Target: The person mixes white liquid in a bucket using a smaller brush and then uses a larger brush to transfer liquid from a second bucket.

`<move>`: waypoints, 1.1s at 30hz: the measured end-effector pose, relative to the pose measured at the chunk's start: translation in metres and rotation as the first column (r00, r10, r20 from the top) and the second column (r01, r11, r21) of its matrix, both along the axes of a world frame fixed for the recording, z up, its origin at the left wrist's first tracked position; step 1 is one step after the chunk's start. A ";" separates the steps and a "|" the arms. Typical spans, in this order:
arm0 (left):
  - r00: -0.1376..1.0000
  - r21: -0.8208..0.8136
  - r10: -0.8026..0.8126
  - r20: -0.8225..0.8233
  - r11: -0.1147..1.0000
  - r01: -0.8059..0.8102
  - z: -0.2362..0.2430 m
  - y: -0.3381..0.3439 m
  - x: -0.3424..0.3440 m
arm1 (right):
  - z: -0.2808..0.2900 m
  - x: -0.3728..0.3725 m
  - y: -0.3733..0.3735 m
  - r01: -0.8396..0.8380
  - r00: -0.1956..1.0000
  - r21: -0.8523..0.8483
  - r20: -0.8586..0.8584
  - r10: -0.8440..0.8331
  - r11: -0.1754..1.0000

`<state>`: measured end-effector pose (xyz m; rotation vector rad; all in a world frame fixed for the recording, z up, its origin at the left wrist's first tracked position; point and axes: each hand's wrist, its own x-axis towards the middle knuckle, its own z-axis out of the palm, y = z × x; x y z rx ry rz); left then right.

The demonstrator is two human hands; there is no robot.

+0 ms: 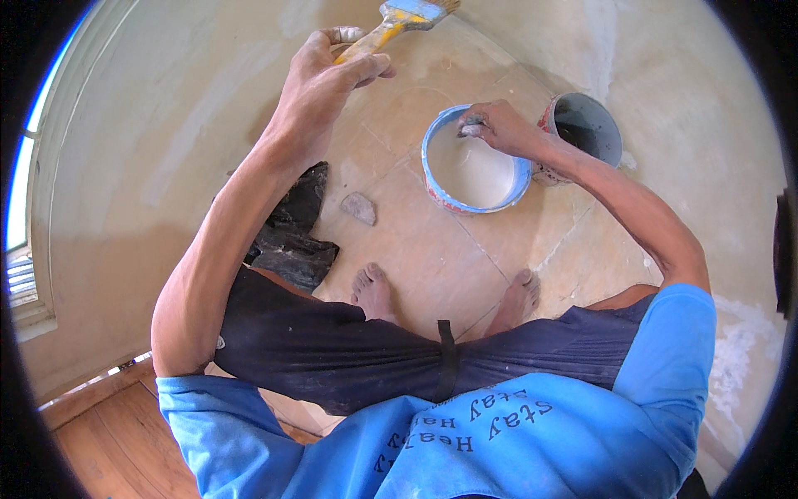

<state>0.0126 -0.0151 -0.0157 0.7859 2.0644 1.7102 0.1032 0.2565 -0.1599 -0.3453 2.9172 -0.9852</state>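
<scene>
My left hand (345,62) is raised at the top of the view, its fingers wrapped round the yellow handle of a flat paintbrush (399,21). The brush has a blue-grey band, and its bristles point up and right, partly cut off by the picture's edge. My right hand (490,125) hangs over the far rim of a round blue-rimmed bucket (432,179). Its fingers are curled round a small grey-and-white thing that I cannot make out. Creamy white paint (474,170) lies in the bucket, below that hand.
A second, dark-walled bucket (607,129) stands tilted to the right of the first. A crumpled black plastic sheet (295,249) and a flat grey stone-like piece (359,208) lie on the tiled floor (424,249) near my bare feet. Patched walls curve round; a window (25,191) is far left.
</scene>
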 end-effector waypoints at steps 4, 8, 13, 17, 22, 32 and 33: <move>1.000 -0.003 -0.008 0.011 1.000 0.008 0.000 -0.003 -0.001 | 0.027 0.007 -0.003 -0.156 0.977 0.471 0.202 0.066 0.868; 1.000 0.009 -0.014 0.001 1.000 0.014 -0.003 -0.001 -0.003 | 0.027 0.021 -0.009 0.174 0.856 -0.033 0.500 -0.134 0.984; 1.000 0.012 -0.004 0.017 1.000 0.004 0.001 0.004 0.002 | -0.004 0.009 -0.004 0.134 0.990 -0.233 0.064 -0.122 0.963; 1.000 -0.001 -0.004 0.007 1.000 0.004 -0.001 0.000 0.001 | 0.012 0.011 0.005 -0.091 0.995 0.374 0.061 0.074 0.923; 1.000 0.006 0.006 0.007 1.000 -0.006 0.000 -0.001 -0.001 | 0.022 0.021 -0.004 0.145 0.870 0.037 0.472 -0.145 0.989; 1.000 0.003 -0.001 0.001 1.000 0.001 0.003 -0.002 0.003 | 0.022 0.008 -0.002 -0.049 0.996 0.304 0.083 0.025 0.951; 1.000 0.017 -0.006 0.002 1.000 0.006 0.002 -0.002 0.002 | 0.024 0.011 -0.001 -0.055 0.991 0.361 0.131 0.008 0.931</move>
